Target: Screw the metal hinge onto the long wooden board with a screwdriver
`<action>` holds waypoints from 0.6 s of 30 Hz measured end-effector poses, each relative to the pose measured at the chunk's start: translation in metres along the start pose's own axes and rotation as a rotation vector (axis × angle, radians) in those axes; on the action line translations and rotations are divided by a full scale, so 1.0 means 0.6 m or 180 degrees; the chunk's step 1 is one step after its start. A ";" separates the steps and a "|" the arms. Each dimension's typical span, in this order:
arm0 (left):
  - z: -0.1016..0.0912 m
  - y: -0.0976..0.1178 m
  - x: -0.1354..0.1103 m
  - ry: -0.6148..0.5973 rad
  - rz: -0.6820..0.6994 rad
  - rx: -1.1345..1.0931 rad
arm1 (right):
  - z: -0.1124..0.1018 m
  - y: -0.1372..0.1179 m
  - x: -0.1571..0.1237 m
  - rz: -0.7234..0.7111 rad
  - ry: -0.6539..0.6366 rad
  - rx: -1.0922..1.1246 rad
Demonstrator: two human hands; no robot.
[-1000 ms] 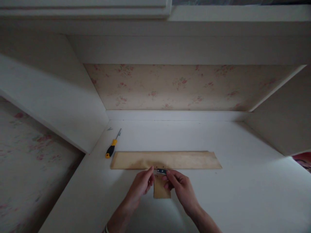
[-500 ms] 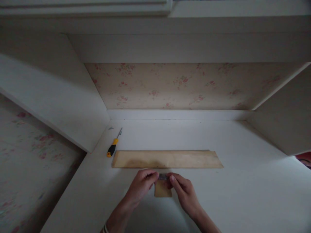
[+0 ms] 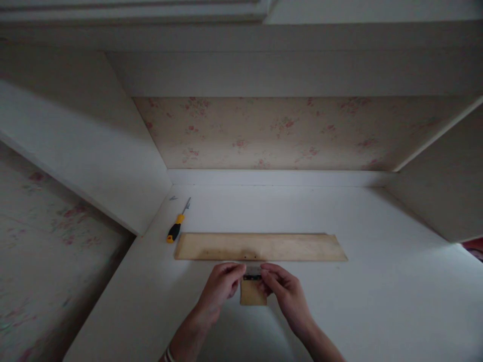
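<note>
Between both hands is a small metal hinge [image 3: 252, 273], grey with a dark strip along its lower part. My left hand [image 3: 221, 287] pinches its left end between thumb and fingers. My right hand [image 3: 286, 292] grips the right end the same way. Just below the hinge, a small square wood piece [image 3: 253, 294] lies near my right fingertips; whether it touches the hinge I cannot tell. Beyond my hands, a long wooden board [image 3: 287, 246] lies flat across the surface, with two small dark holes near its front edge.
A yellow and black screwdriver [image 3: 175, 229] lies left of the board, its tip pointing away. Small screws [image 3: 173, 198] rest near the back left corner of the white tabletop [image 3: 377, 301]. White panels [image 3: 113, 166] stand at either side, and a shelf hangs overhead.
The hinge has turned in my fingers, so its dark strip now shows along the lower side. Both hands stay in nearly the same place; the board and screwdriver have not moved.
</note>
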State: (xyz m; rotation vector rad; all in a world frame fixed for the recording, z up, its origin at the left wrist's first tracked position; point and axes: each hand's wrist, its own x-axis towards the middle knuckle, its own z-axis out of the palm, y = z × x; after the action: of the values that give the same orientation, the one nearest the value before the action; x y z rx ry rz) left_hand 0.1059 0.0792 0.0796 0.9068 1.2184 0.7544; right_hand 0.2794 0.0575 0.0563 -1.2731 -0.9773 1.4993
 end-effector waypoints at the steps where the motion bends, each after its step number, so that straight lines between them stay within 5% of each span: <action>1: -0.001 -0.001 0.001 -0.0014 -0.0001 0.0003 | 0.000 0.000 -0.001 0.0032 -0.0023 -0.0003; 18: 0.013 0.002 0.005 0.0010 0.0113 0.0169 | 0.003 -0.013 -0.006 0.0436 -0.0256 -0.0031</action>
State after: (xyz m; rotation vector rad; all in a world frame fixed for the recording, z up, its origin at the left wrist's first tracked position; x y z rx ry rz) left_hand 0.1143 0.0813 0.0801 0.9734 1.2329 0.7549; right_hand 0.2786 0.0565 0.0650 -1.3176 -0.9665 1.6639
